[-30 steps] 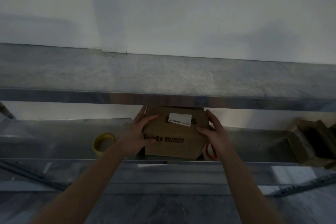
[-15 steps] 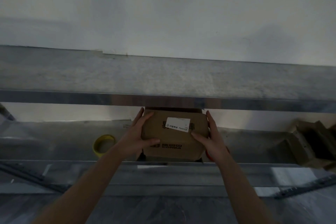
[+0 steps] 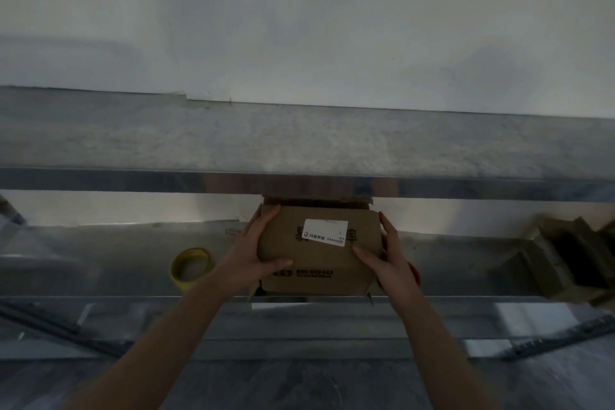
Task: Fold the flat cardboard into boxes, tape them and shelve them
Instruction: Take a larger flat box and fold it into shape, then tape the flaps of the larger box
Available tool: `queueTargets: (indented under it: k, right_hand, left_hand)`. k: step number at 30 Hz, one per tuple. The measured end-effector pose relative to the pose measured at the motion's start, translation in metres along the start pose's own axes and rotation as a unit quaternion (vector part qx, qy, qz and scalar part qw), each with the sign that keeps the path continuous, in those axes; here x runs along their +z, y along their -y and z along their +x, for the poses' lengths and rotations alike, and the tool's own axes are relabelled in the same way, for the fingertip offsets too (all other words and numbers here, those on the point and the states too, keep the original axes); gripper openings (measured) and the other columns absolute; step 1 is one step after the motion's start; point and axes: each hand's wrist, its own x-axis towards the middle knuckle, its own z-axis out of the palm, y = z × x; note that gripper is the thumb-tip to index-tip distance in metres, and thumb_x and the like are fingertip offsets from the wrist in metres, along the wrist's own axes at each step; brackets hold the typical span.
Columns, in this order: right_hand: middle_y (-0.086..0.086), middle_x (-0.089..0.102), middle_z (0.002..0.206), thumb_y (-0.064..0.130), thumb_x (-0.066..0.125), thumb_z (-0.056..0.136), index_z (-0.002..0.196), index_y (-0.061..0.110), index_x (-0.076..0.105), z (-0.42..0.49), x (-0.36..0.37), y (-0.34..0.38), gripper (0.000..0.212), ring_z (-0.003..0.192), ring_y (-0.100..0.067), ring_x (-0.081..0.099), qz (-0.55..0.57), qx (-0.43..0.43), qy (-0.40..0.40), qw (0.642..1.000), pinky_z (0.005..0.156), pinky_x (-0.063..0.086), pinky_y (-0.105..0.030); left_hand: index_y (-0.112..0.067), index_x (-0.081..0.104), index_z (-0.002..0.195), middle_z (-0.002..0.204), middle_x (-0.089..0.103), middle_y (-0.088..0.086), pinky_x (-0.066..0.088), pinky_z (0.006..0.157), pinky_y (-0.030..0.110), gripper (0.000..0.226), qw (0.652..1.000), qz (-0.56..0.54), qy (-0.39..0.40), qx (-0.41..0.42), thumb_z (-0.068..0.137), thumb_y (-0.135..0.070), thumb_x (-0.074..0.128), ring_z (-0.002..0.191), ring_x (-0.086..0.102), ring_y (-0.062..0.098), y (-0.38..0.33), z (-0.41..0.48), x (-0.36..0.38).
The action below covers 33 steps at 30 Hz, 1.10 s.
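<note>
Between two metal shelves, we are gripping a cardboard box at both ends.

We are clasping the box (image 3: 316,253) with the left hand (image 3: 248,263) on its left end and the right hand (image 3: 391,265) on its right end, thumbs curling over the near face and fingers lying along the sides. Its long axis is running left to right, straight ahead of us, with both hands equally near. Its top is sitting just under the front rail of the upper shelf (image 3: 166,143), so headroom is looking tight. Whether its base is touching the lower shelf (image 3: 100,260) we cannot tell. A yellow tape roll (image 3: 189,265) is lying near on the left, a red thing (image 3: 414,273), mostly hidden, is peeking out behind the right hand, and folded cardboard (image 3: 565,263) is sitting well apart on the right. We are judging the bare shelf between those as the open room.
</note>
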Motion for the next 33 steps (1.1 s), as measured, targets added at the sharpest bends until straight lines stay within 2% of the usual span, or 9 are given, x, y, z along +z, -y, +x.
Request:
queueTargets:
  k: [2, 5, 9, 13, 21, 25, 28, 30, 33]
  right_hand:
    - [0.009, 0.048, 0.14, 0.043, 0.079, 0.071, 0.147, 0.046, 0.028, 0.001, 0.001, 0.001, 0.092, 0.118, -0.007, 0.055, 0.001, 0.006, -0.005, 1.0, 0.084, 0.053, -0.024]
    - [0.013, 0.05, 0.134, 0.047, 0.08, 0.067, 0.145, 0.048, 0.028, 0.001, 0.005, 0.002, 0.093, 0.109, -0.002, 0.057, -0.014, 0.021, -0.008, 1.0, 0.069, 0.053, -0.014]
    - [0.013, 0.053, 0.133, 0.05, 0.079, 0.063, 0.146, 0.044, 0.028, -0.003, 0.007, 0.001, 0.097, 0.111, -0.003, 0.056, -0.023, 0.021, -0.016, 0.999, 0.077, 0.051, -0.017]
    - [0.013, 0.053, 0.132, 0.046, 0.079, 0.066, 0.148, 0.04, 0.027, -0.006, 0.007, 0.002, 0.097, 0.107, 0.0, 0.057, -0.017, 0.021, -0.015, 1.0, 0.068, 0.051, -0.009]
    - [0.009, 0.047, 0.136, 0.042, 0.077, 0.069, 0.149, 0.041, 0.024, -0.013, 0.008, 0.006, 0.095, 0.106, 0.004, 0.052, -0.015, 0.016, -0.018, 1.0, 0.064, 0.049, -0.005]
    - [0.005, 0.044, 0.146, 0.046, 0.075, 0.07, 0.149, 0.04, 0.025, -0.018, 0.007, 0.008, 0.094, 0.122, -0.009, 0.051, -0.041, 0.004, -0.025, 0.999, 0.079, 0.051, -0.015]
    - [0.005, 0.034, 0.155, 0.063, 0.065, 0.073, 0.149, 0.044, 0.022, -0.023, 0.003, 0.014, 0.09, 0.138, -0.018, 0.039, -0.152, -0.021, -0.045, 0.987, 0.103, 0.045, -0.037]
    - [0.005, 0.022, 0.16, 0.073, 0.054, 0.076, 0.151, 0.045, 0.017, -0.027, 0.0, 0.019, 0.088, 0.145, -0.021, 0.027, -0.257, -0.049, -0.052, 0.964, 0.112, 0.036, -0.051]
    - [0.005, 0.014, 0.163, 0.075, 0.042, 0.081, 0.152, 0.043, 0.012, -0.035, -0.001, 0.025, 0.084, 0.15, -0.017, 0.007, -0.383, -0.107, -0.063, 0.915, 0.118, 0.025, -0.052]
  left_hand:
    - [-0.056, 0.015, 0.143, 0.157, 0.009, -0.013, 0.035, 0.113, 0.042, 0.1, 1.0, 0.004, -0.003, -0.007, 0.068, -0.044, 0.079, 0.14, 0.023, 0.013, 0.0, 0.0, -0.001]
    - [-0.051, 0.015, 0.146, 0.159, 0.005, -0.006, 0.034, 0.113, 0.047, 0.101, 1.0, 0.01, 0.001, -0.009, 0.067, -0.047, 0.078, 0.143, 0.02, 0.018, 0.0, 0.0, -0.001]
    - [-0.057, 0.017, 0.144, 0.158, 0.008, -0.01, 0.037, 0.111, 0.046, 0.099, 1.0, 0.0, 0.006, -0.003, 0.067, -0.05, 0.079, 0.141, 0.025, 0.016, 0.0, -0.004, -0.001]
    - [-0.055, 0.019, 0.144, 0.158, 0.009, -0.009, 0.037, 0.111, 0.046, 0.098, 1.0, -0.005, 0.004, 0.004, 0.069, -0.047, 0.08, 0.141, 0.026, 0.016, 0.002, -0.005, 0.0]
    - [-0.058, 0.018, 0.143, 0.159, 0.005, -0.009, 0.037, 0.111, 0.046, 0.099, 1.0, -0.023, 0.016, -0.005, 0.067, -0.049, 0.08, 0.143, 0.024, 0.017, 0.003, -0.007, 0.001]
    - [-0.062, 0.017, 0.141, 0.16, -0.005, -0.013, 0.032, 0.115, 0.044, 0.096, 1.0, -0.016, 0.012, -0.017, 0.068, -0.051, 0.077, 0.146, 0.014, 0.012, 0.001, -0.01, 0.0]
    - [-0.067, 0.014, 0.138, 0.157, -0.009, -0.022, 0.024, 0.118, 0.043, 0.085, 1.0, 0.017, -0.004, -0.023, 0.072, -0.061, 0.067, 0.144, 0.005, 0.004, -0.001, -0.012, -0.008]
    - [-0.066, 0.011, 0.139, 0.157, -0.012, -0.022, 0.016, 0.119, 0.046, 0.082, 0.997, 0.075, -0.012, -0.016, 0.074, -0.068, 0.06, 0.146, -0.005, 0.006, 0.001, -0.013, -0.017]
    - [-0.063, 0.002, 0.142, 0.157, -0.02, -0.02, 0.005, 0.117, 0.047, 0.082, 0.973, 0.227, -0.015, 0.025, 0.075, -0.079, 0.047, 0.145, -0.019, 0.01, 0.007, -0.017, -0.03]
